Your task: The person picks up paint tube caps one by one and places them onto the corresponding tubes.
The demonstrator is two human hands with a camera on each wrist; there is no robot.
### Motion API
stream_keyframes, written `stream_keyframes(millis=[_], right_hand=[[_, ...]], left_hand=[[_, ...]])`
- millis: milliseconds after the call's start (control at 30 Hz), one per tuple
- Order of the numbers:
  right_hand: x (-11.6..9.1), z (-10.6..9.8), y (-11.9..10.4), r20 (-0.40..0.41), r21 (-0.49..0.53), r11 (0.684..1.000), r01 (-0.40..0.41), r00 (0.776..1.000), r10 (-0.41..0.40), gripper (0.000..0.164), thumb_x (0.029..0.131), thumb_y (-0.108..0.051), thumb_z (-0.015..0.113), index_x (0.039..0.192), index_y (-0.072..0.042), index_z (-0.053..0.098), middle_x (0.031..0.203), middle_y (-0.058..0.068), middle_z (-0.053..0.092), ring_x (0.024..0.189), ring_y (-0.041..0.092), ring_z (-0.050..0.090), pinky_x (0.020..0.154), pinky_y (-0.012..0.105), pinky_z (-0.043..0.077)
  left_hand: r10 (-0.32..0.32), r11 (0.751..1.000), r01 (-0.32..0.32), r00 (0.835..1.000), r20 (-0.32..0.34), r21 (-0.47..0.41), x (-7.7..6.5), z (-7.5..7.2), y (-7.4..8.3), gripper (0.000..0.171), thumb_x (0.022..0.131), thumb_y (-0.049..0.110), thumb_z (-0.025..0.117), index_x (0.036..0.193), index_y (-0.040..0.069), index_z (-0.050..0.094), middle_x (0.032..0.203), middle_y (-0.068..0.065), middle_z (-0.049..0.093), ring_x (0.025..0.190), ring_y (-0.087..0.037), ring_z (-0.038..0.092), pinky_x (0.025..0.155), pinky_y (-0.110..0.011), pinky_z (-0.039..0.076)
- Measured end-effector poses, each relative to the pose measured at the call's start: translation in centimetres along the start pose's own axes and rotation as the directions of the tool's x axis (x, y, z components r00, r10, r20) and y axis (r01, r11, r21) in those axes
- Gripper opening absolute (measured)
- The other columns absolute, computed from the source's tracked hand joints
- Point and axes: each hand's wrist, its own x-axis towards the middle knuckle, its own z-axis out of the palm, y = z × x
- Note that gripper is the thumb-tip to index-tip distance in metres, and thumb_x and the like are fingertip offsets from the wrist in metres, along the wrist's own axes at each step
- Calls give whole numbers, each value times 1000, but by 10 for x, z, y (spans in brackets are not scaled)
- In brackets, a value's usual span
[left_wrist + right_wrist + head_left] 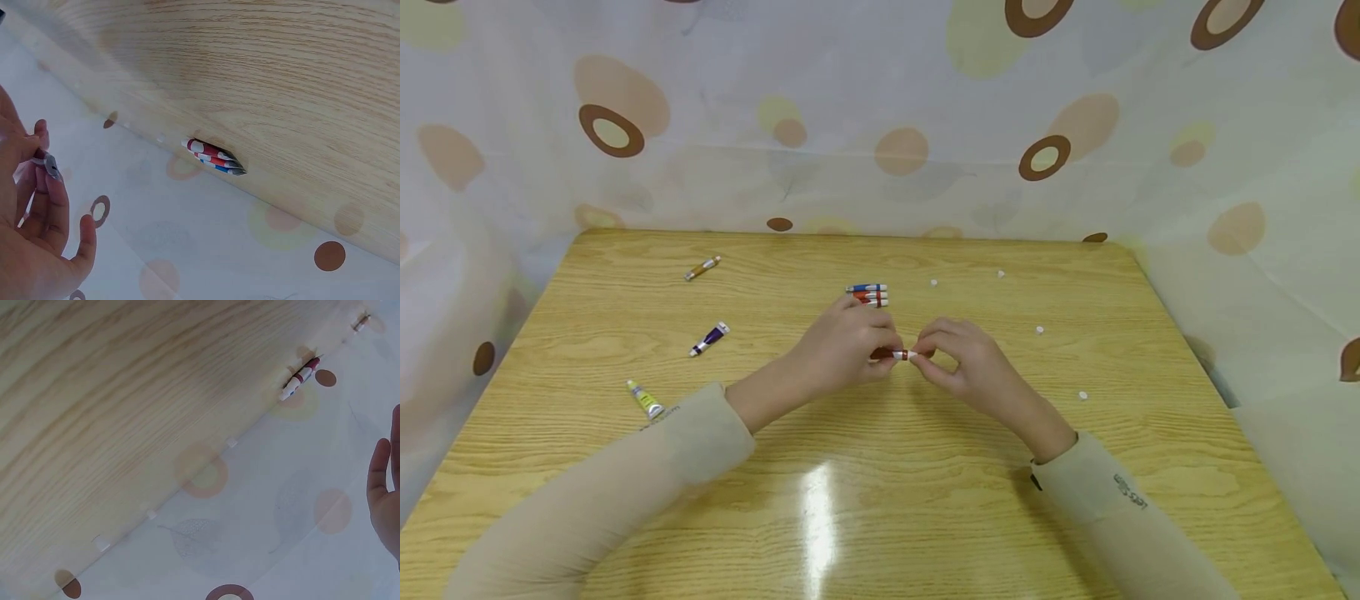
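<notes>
Over the middle of the table, my left hand [848, 343] grips a small paint tube [901, 355] with a dark red band. Its silver crimped end [51, 166] pokes out between the fingers in the left wrist view. The fingertips of my right hand [976, 360] pinch the white cap end of the same tube. Just behind the left hand lie a blue paint tube [867, 287], an orange-red one [209, 160] and a dark red one [209, 149], side by side. The right wrist view catches only part of the right hand [387, 500].
On the left of the table are a gold-brown tube [703, 267], a purple tube [709, 340] and a yellow tube [644, 399] beside the left sleeve. Several small white caps, one at the front right [1083, 396], lie scattered to the right. A patterned curtain [850, 108] hangs behind the table.
</notes>
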Motion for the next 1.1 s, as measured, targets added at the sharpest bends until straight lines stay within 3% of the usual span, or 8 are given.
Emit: stream_keyframes(millis=[333,667,900,1100], right_hand=[[0,1,-2,-19,-13,999,-48,999,48,14,85,-4,82,96,-7,73,97,3,71,86,16,65,76,36,57],[4,0,1,-2,3,999,-41,999,41,8,87,-4,80,92,-5,74,93,4,73,83,17,66,78,39,58],[4,2,3,52,-22,990,-137,989,138,12,89,-10,81,98,-5,75,101,6,72,87,22,68,75,41,59],[3,0,10,48,-52,980,-193,979,196,20,88,-12,82,105,-5,74,108,7,70,89,21,68,69,37,57]], left_hand=[[-30,999,30,1000,-5,-28,1,1,-2,5,86,17,81,90,18,82,89,6,74,79,-9,65,81,-33,50],[-1,999,4,998,-64,43,2,7,-2,4,83,19,83,86,18,82,88,5,76,80,-11,69,81,-32,52],[-61,998,61,998,-3,-14,2,12,-7,5,86,17,81,91,16,83,90,4,74,81,-12,67,78,-34,50],[-109,994,110,994,27,-26,4,16,-18,5,87,16,81,91,15,84,90,0,71,81,-14,66,76,-37,53]])
